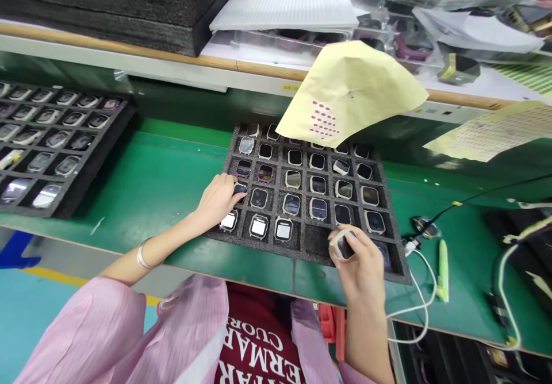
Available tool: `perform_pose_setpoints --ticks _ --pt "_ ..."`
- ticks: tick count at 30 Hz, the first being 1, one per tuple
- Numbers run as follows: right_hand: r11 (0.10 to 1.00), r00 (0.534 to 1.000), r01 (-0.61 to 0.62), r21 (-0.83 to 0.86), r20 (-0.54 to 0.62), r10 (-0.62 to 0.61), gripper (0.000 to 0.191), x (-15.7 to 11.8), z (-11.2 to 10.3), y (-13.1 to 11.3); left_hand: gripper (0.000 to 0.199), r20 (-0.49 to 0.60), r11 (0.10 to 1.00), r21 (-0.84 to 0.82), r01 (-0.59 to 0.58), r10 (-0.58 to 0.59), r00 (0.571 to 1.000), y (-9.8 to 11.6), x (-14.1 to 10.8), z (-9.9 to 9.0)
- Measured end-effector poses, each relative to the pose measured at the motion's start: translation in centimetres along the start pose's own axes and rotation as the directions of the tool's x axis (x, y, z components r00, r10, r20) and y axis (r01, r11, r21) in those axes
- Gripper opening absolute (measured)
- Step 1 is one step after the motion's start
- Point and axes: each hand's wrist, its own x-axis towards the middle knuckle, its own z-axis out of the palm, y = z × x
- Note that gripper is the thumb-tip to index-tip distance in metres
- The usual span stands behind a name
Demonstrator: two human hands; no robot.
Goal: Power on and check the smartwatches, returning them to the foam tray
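A dark foam tray [317, 239] full of square smartwatch bodies lies before me on the green bench. My right hand [360, 257] grips a smartwatch [344, 245] with a pale case, lifted over the tray's front row near a vacant pocket. At the tray's left side, the fingers of my left hand [218, 200] pinch another smartwatch [240, 189] by its edges, at its pocket. Three watches in the front row, among them one with a lit white screen [259, 226], sit close to my left hand. Other screens are dark.
Another foam tray of watches [69, 183] lies at the left. A yellow paper [351, 91] hangs from the shelf over the main tray's back rows. White cable [425, 309] and a green pen-like tool [443, 269] are at the right. Stacked black foam [129, 10] and papers sit on the shelf.
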Motion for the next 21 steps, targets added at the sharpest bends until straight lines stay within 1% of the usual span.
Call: perform_pose_setpoints --ticks 2,3,4,5,6,7,8,9,10,11,12,14,16,17,19,21 --pt "0.996 0.998 -0.055 0.069 0.029 0.053 0.015 0.1 0.7 -0.1 0.015 0.002 0.999 -0.053 -0.007 0.008 1.0 0.0 -0.4 -0.4" --pt "0.994 0.996 -0.072 0.086 0.056 0.067 0.014 0.1 1.1 -0.2 0.018 -0.015 0.991 -0.132 -0.005 0.003 1.0 0.2 -0.6 -0.7" --pt "0.991 0.992 -0.092 0.093 0.093 0.083 0.014 0.0 1.4 -0.4 0.02 -0.039 0.965 -0.262 0.007 -0.018 0.999 0.4 -0.9 -1.0" --pt "0.989 0.986 -0.116 0.088 0.132 0.104 0.014 -0.2 1.7 -0.5 0.02 -0.053 0.897 -0.44 0.03 -0.059 0.997 0.7 -1.3 -1.3" --pt "0.987 0.977 -0.143 0.073 0.17 0.129 0.017 -0.3 2.1 -0.6 0.02 -0.039 0.769 -0.636 0.063 -0.113 0.993 1.0 -1.7 -1.6" --pt "0.985 0.968 -0.165 0.05 0.199 0.152 0.022 -0.4 2.4 -0.6 0.02 0.013 0.585 -0.804 0.106 -0.162 0.987 1.4 -2.1 -1.9" --pt "0.985 0.964 -0.169 0.022 0.212 0.161 0.029 -0.4 2.7 -0.6 0.022 0.091 0.387 -0.908 0.159 -0.187 0.978 1.8 -2.5 -2.1" --pt "0.989 0.968 -0.148 -0.009 0.204 0.146 0.036 -0.5 3.1 -0.6 0.026 0.176 0.224 -0.95 0.217 -0.187 0.966 2.2 -2.9 -2.3" --pt "0.994 0.977 -0.106 -0.038 0.184 0.111 0.042 -0.4 3.4 -0.5 0.03 0.248 0.101 -0.958 0.268 -0.177 0.952 2.7 -3.3 -2.4" --pt "0.996 0.983 -0.063 -0.066 0.168 0.073 0.045 -0.4 3.6 -0.4 0.033 0.294 0.019 -0.953 0.302 -0.171 0.94 3.1 -3.6 -2.4" --pt "0.996 0.985 -0.029 -0.086 0.165 0.043 0.047 -0.4 3.9 -0.3 0.036 0.32 -0.033 -0.947 0.319 -0.17 0.932 3.5 -3.9 -2.4" --pt "0.995 0.976 -0.02 -0.095 0.215 0.04 0.048 -0.3 4.2 -0.1 0.036 0.34 -0.086 -0.94 0.33 -0.169 0.925 4.2 -4.3 -2.2" --pt "0.995 0.945 -0.068 -0.073 0.314 0.087 0.053 -0.4 4.2 0.0 0.035 0.345 -0.083 -0.938 0.336 -0.169 0.923 4.7 -4.5 -1.8" --pt "0.994 0.929 -0.086 -0.061 0.356 0.102 0.057 -0.5 4.1 -0.1 0.035 0.34 -0.057 -0.94 0.335 -0.173 0.924 4.9 -4.6 -1.6" --pt "0.993 0.898 -0.109 -0.049 0.423 0.12 0.062 -0.7 3.9 -0.3 0.037 0.309 0.03 -0.947 0.319 -0.182 0.933 5.1 -4.8 -1.3" --pt "0.992 0.874 -0.118 -0.052 0.469 0.128 0.059 -0.7 3.7 -0.4 0.036 0.269 0.126 -0.948 0.292 -0.172 0.948 5.1 -5.1 -1.0"
